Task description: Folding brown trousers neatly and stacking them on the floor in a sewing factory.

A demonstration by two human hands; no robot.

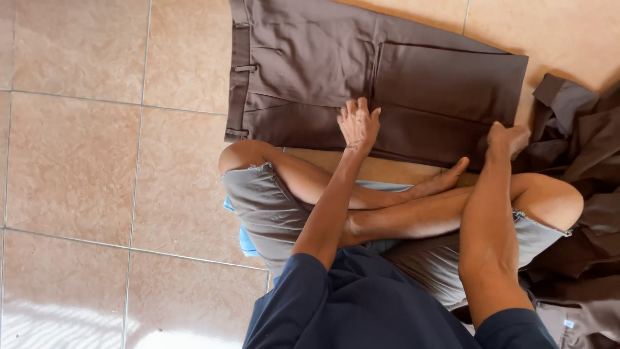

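A pair of dark brown trousers lies folded flat on the tiled floor in front of my crossed legs. My left hand rests palm down on its near edge, fingers spread. At the folded right-hand end of the trousers, my right hand presses down with fingers curled; whether it pinches the cloth I cannot tell.
A heap of more brown garments lies at the right, reaching down past my right knee. Beige floor tiles stretch to the left. I sit cross-legged in grey shorts on something blue.
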